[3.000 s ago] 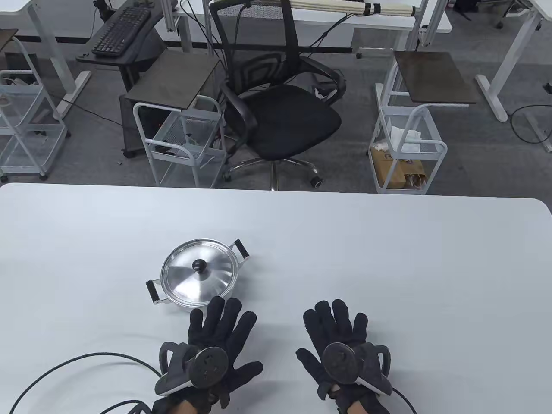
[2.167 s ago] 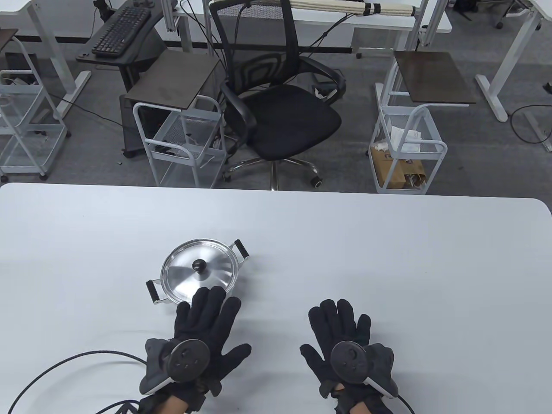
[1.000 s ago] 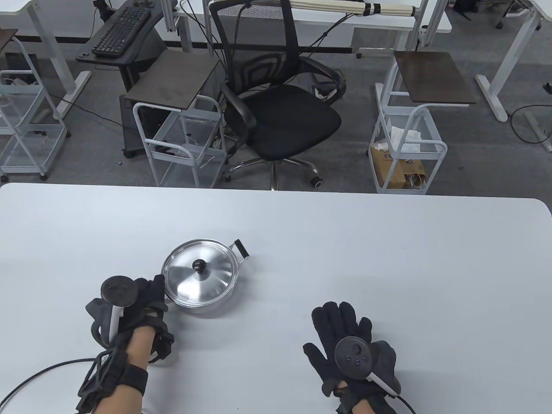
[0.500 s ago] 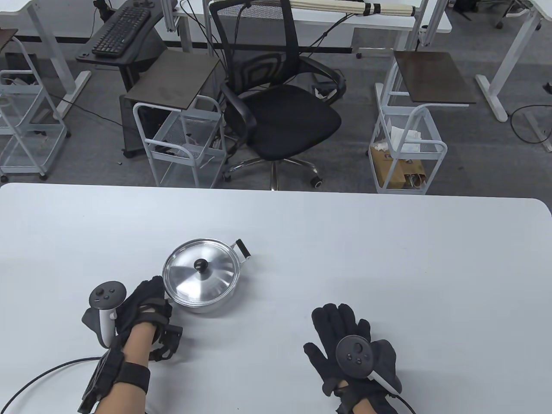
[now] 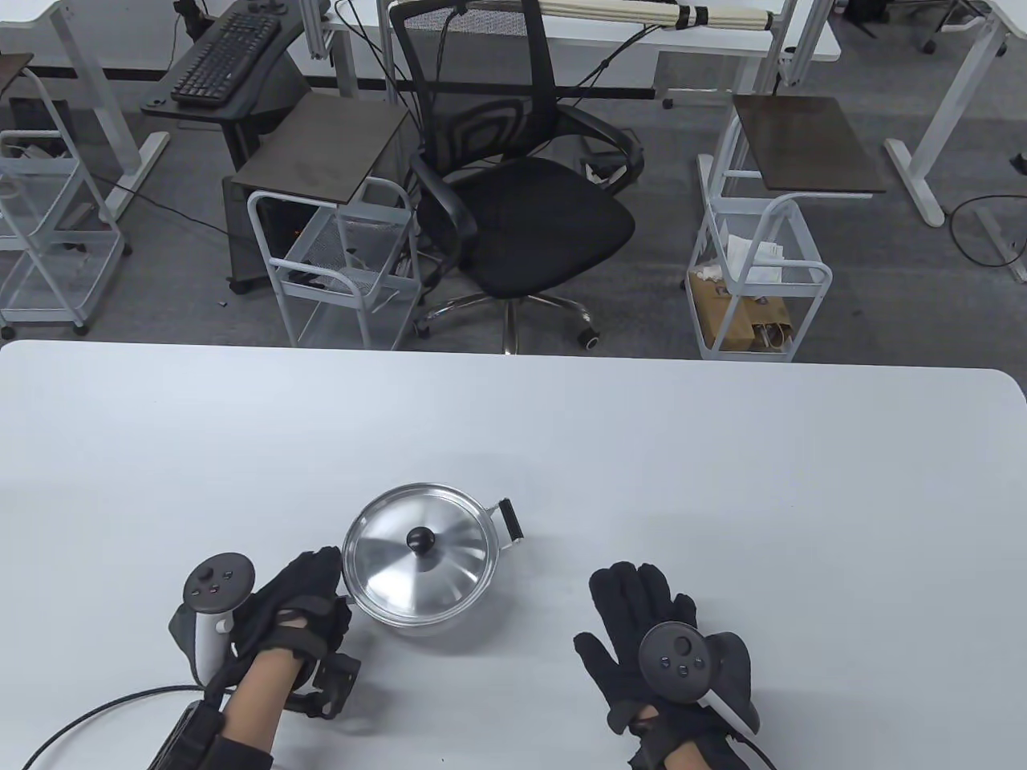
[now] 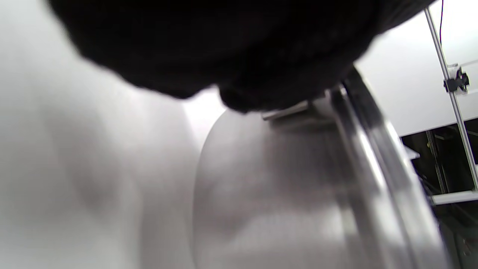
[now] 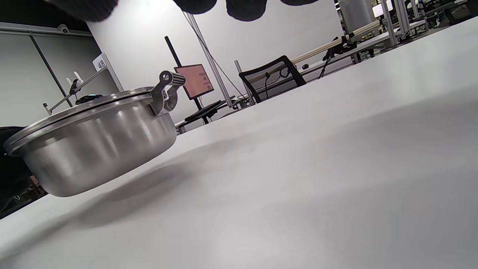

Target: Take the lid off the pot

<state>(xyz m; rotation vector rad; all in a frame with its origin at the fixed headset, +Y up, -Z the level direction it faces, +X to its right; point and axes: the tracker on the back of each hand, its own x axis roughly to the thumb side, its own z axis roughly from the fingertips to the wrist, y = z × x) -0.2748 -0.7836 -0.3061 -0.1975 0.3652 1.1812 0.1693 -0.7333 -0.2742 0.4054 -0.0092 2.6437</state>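
A steel pot (image 5: pixel 417 618) with its steel lid (image 5: pixel 453 553) and black knob (image 5: pixel 420 539) sits near the table's front, left of centre. My left hand (image 5: pixel 309 597) grips the pot's left side handle, which the glove hides. The pot's right handle (image 5: pixel 510 521) is free. In the left wrist view the glove (image 6: pixel 239 48) covers the handle above the blurred pot wall (image 6: pixel 283 194). In the right wrist view the pot (image 7: pixel 93 149) looks lifted at its near side, lid on. My right hand (image 5: pixel 650 634) lies flat and open on the table, right of the pot.
A white table (image 5: pixel 722 481) holds only the pot and my hands. A black cable (image 5: pixel 88 710) runs from my left wrist across the front left corner. Beyond the far edge stand an office chair (image 5: pixel 521 208) and wire carts (image 5: pixel 758 273).
My left hand went from flat on the table to the pot's left handle, gripped it, and moved the pot right and nearer to me. My right hand stayed flat, shifting slightly right.
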